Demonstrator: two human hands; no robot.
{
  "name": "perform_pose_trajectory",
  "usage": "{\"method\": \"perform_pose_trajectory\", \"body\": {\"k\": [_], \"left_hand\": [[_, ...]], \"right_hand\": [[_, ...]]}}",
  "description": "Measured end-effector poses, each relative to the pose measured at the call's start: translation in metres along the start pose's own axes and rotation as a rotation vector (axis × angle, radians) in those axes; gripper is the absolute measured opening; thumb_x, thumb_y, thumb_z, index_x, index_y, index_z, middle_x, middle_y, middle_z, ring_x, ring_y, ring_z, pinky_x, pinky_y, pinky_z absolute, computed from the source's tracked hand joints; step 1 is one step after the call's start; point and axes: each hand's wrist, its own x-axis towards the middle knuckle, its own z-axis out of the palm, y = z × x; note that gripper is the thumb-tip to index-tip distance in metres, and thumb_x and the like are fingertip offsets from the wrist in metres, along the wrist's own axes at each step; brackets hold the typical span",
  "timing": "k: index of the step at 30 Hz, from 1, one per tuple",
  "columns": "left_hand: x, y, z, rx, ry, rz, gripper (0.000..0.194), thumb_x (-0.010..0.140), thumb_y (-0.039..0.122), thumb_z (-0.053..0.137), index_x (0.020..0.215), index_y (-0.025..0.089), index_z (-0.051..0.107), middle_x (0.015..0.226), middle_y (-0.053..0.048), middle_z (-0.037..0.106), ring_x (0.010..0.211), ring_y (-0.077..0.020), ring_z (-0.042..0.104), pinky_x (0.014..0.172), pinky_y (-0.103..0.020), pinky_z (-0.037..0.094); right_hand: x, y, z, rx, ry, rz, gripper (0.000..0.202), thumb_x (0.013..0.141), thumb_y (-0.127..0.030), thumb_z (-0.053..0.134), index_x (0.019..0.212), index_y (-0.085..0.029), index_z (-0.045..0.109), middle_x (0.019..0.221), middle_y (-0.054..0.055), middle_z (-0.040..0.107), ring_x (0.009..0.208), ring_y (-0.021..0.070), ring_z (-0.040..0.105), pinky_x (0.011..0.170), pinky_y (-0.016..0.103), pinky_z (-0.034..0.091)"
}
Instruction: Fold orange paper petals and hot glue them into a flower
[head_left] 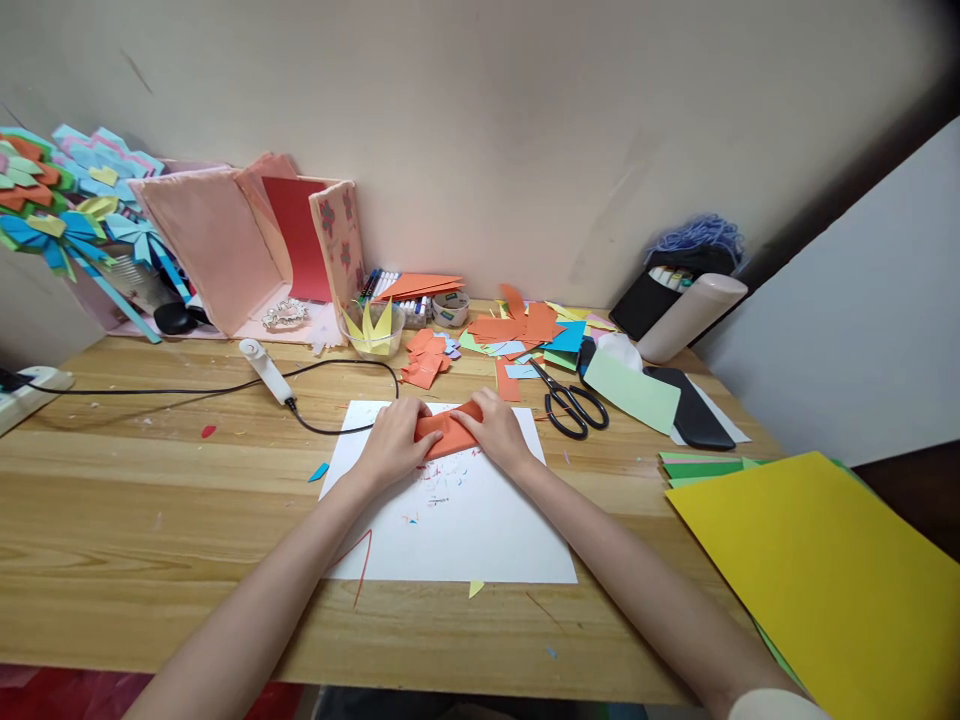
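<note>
A folded piece of orange paper [450, 436] lies slightly slanted over a white sheet [480, 530]. My left hand [397, 438] grips its left end, thumb on top and fingers curled around the far side. At the right end, my right hand [496, 430] holds it the same way, thumb pressing on the upper face. The fingertips behind the paper are partly hidden. Small coloured marks and paper bits dot the white sheet below the orange paper. Black-handled scissors [570, 405] rest to the right of my right hand.
Orange and blue paper scraps [517, 325] are heaped at the back. A white corded tool [268, 372] lies left, its black cable reaching the sheet. Yellow paper [817, 560] covers the right front. A pink box [217, 240] and paper flowers [105, 175] stand back left.
</note>
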Motion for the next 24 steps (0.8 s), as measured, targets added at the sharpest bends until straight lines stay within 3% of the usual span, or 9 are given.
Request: {"method": "perform_pose_trajectory", "body": {"k": [6,8,11,13,16,21,24], "left_hand": [[-0.003,0.005,-0.001,-0.274,-0.026,-0.084,0.031,0.075,0.034,0.054,0.104,0.021,0.053,0.096,-0.004,0.061,0.089,-0.0214,0.056,0.076,-0.031,0.041],[-0.003,0.007,-0.003,-0.367,-0.003,-0.099,0.028,0.075,0.036,0.054,0.098,0.021,0.057,0.095,-0.004,0.062,0.089,-0.0210,0.057,0.077,-0.030,0.042],[-0.001,0.011,-0.007,-0.511,0.089,-0.205,0.026,0.074,0.043,0.054,0.082,0.018,0.059,0.082,-0.003,0.062,0.077,-0.0193,0.057,0.070,-0.029,0.043],[-0.001,0.014,-0.009,-0.621,0.159,-0.296,0.031,0.073,0.046,0.056,0.079,0.016,0.057,0.076,-0.002,0.061,0.071,-0.0178,0.056,0.064,-0.027,0.043],[-0.003,0.019,-0.009,-0.754,0.165,-0.378,0.034,0.071,0.047,0.058,0.081,0.015,0.057,0.077,-0.002,0.060,0.070,-0.0171,0.056,0.063,-0.027,0.044],[-0.009,0.028,-0.003,-0.919,-0.015,-0.320,0.036,0.069,0.045,0.063,0.087,0.015,0.058,0.087,-0.006,0.064,0.080,-0.0201,0.059,0.069,-0.030,0.046],[-0.010,0.031,-0.002,-0.916,-0.002,-0.284,0.035,0.071,0.044,0.061,0.088,0.014,0.058,0.091,-0.007,0.065,0.083,-0.0197,0.059,0.073,-0.030,0.045]], "right_hand": [[-0.002,-0.003,-0.005,0.162,0.043,0.012,0.023,0.080,-0.040,0.055,0.069,-0.020,0.048,0.075,0.003,0.053,0.070,0.0181,0.050,0.064,0.030,0.041],[-0.001,-0.001,-0.006,0.270,0.136,0.069,0.023,0.078,-0.042,0.057,0.079,-0.020,0.051,0.085,0.006,0.055,0.080,0.0200,0.052,0.070,0.032,0.043],[0.001,-0.001,-0.006,0.542,0.213,0.255,0.037,0.072,-0.046,0.061,0.095,-0.018,0.051,0.099,0.010,0.056,0.089,0.0206,0.053,0.074,0.033,0.045],[0.001,-0.003,-0.007,0.777,0.126,0.345,0.042,0.071,-0.049,0.061,0.096,-0.017,0.052,0.097,0.009,0.058,0.083,0.0186,0.056,0.070,0.031,0.047],[0.000,-0.007,-0.007,1.015,-0.042,0.347,0.038,0.071,-0.048,0.061,0.090,-0.016,0.057,0.078,0.004,0.060,0.066,0.0141,0.055,0.063,0.028,0.046],[-0.003,-0.005,-0.006,1.152,-0.083,0.344,0.029,0.072,-0.042,0.063,0.084,-0.016,0.060,0.074,0.001,0.058,0.054,0.0083,0.049,0.053,0.022,0.041],[-0.005,-0.005,-0.008,1.120,-0.121,0.334,0.028,0.072,-0.044,0.063,0.080,-0.017,0.060,0.072,0.000,0.058,0.051,0.0076,0.047,0.049,0.021,0.039]]}}
